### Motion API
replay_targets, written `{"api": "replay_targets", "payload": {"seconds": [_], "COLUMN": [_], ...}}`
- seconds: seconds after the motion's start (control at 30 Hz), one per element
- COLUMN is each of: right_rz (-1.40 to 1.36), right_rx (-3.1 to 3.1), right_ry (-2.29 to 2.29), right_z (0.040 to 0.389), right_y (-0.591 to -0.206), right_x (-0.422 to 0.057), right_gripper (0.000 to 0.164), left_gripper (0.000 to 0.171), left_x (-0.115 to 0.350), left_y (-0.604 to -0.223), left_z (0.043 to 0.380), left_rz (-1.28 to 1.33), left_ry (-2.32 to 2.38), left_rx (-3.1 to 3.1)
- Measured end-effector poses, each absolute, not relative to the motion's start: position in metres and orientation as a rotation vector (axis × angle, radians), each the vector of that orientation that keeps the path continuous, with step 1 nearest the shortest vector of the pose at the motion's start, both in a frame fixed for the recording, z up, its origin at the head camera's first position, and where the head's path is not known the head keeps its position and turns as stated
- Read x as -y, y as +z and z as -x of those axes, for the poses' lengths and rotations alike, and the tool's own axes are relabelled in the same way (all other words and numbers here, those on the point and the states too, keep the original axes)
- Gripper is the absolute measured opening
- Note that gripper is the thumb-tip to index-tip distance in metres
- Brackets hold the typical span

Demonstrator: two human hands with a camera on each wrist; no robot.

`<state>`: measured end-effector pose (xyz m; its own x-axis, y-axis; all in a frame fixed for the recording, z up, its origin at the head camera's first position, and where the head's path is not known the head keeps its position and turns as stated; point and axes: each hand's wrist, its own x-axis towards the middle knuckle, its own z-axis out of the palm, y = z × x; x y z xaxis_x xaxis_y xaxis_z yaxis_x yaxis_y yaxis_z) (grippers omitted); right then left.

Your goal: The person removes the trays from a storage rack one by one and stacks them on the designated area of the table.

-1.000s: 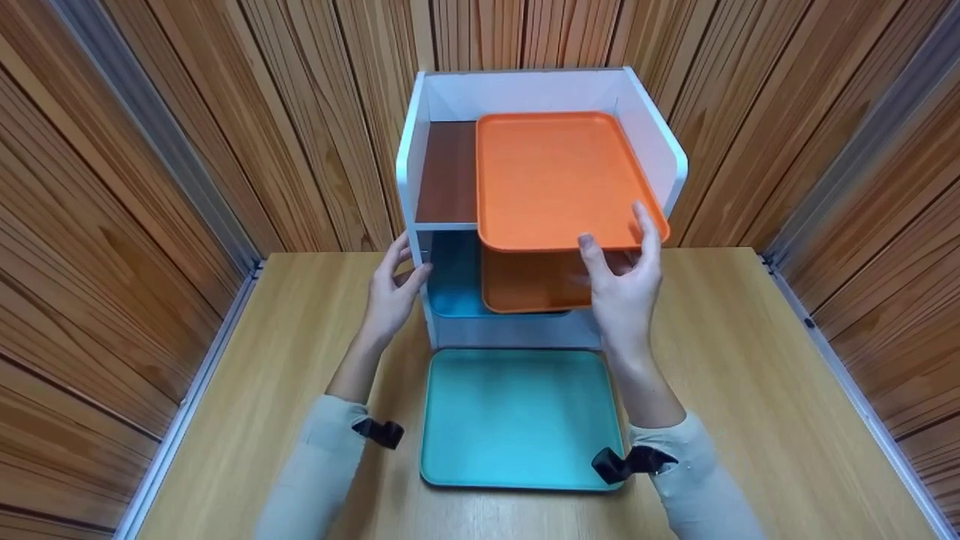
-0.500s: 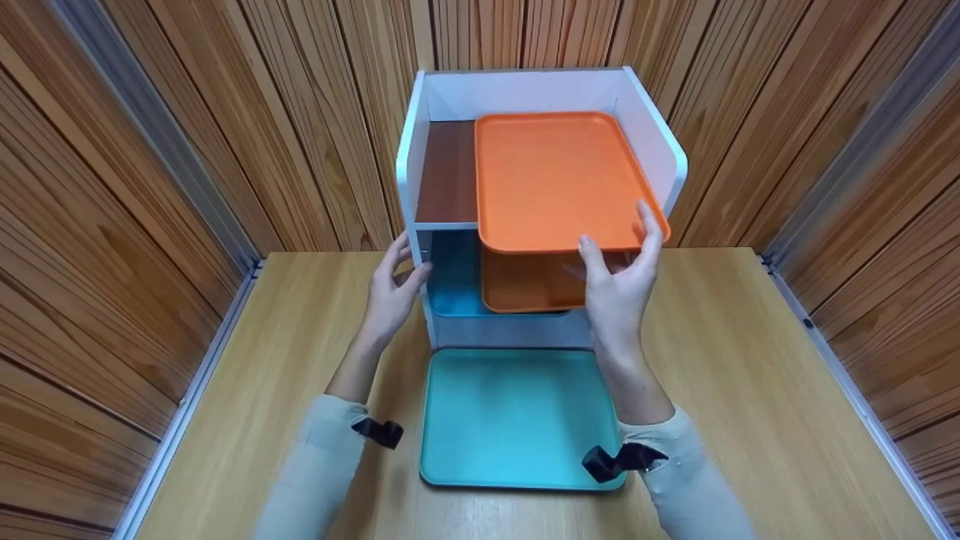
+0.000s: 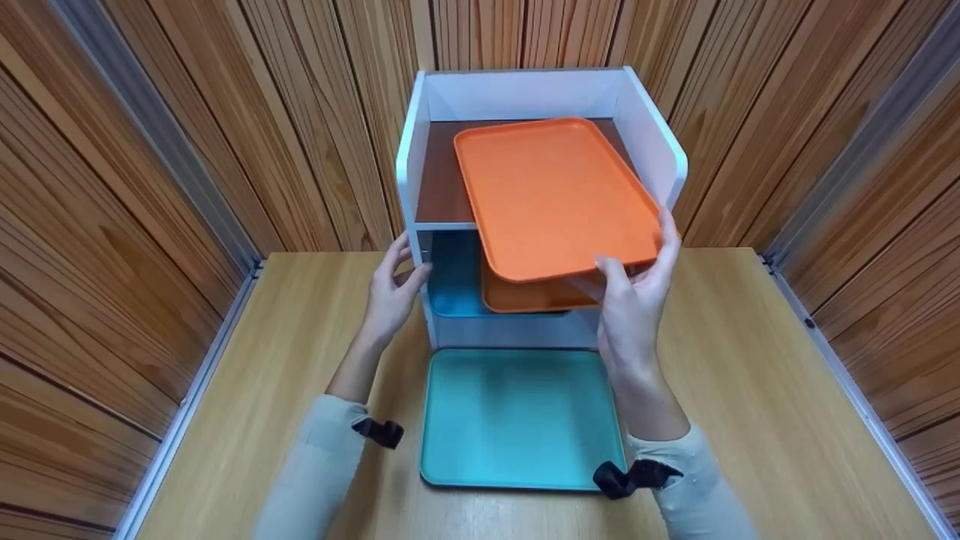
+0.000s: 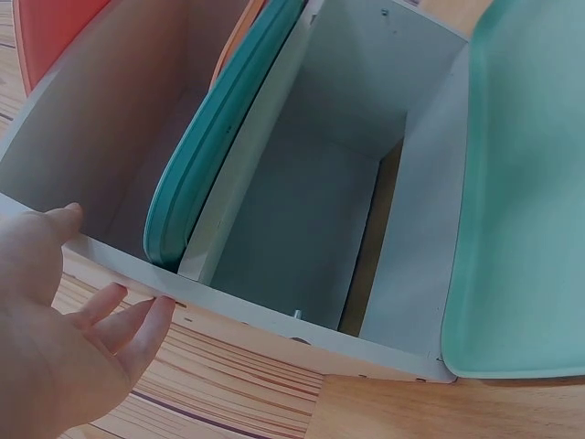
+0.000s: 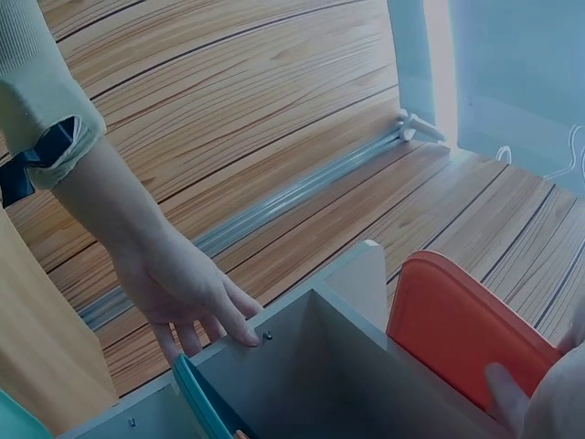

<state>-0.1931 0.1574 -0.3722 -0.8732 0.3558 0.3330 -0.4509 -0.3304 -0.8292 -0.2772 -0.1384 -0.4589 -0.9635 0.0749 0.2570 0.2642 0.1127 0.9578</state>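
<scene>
My right hand point(image 3: 637, 315) grips the near right corner of an orange tray point(image 3: 555, 195), thumb at the front edge and fingers at the right side. The tray sits askew over the brown top shelf point(image 3: 442, 172) of a white shelf unit point(image 3: 525, 90), its front overhanging. My left hand point(image 3: 394, 289) holds the unit's left side panel point(image 4: 247, 306), with the thumb inside and the fingers outside. On the shelf below, a second orange tray point(image 3: 517, 296) lies on a blue-green tray point(image 3: 454, 277). Part of both is hidden beneath the upper tray.
A turquoise tray point(image 3: 517, 420) lies on the wooden table point(image 3: 765, 390) right before the unit. Below the loaded shelf is a lower compartment point(image 4: 302, 192). Wood-patterned walls point(image 3: 150, 135) enclose the table at the back and sides.
The upper orange tray has turned askew and come toward me, its front edge lower in view. My right hand has moved with it, closing on its corner. The left hand stays put.
</scene>
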Motion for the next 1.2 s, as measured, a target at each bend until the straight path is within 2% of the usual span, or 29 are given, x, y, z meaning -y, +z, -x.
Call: {"api": "replay_targets", "payload": {"seconds": [0.6, 0.83, 1.2], "right_rz": [-0.06, -0.062, -0.082], "right_rx": [1.375, 1.283, 1.181], "right_ry": [2.258, 2.295, 2.27], "right_z": [0.177, 0.173, 0.172], "right_y": [-0.37, -0.37, -0.37], "right_x": [-0.167, -0.162, -0.159], "right_gripper": [0.093, 0.089, 0.099], "left_gripper": [0.063, 0.063, 0.064], "left_x": [0.137, 0.137, 0.138], "left_y": [-0.459, -0.459, -0.457], "left_z": [0.277, 0.277, 0.277], "left_rz": [0.348, 0.34, 0.361], "left_ry": [-1.979, -1.984, -1.986], "left_rx": [2.219, 2.218, 2.21]}}
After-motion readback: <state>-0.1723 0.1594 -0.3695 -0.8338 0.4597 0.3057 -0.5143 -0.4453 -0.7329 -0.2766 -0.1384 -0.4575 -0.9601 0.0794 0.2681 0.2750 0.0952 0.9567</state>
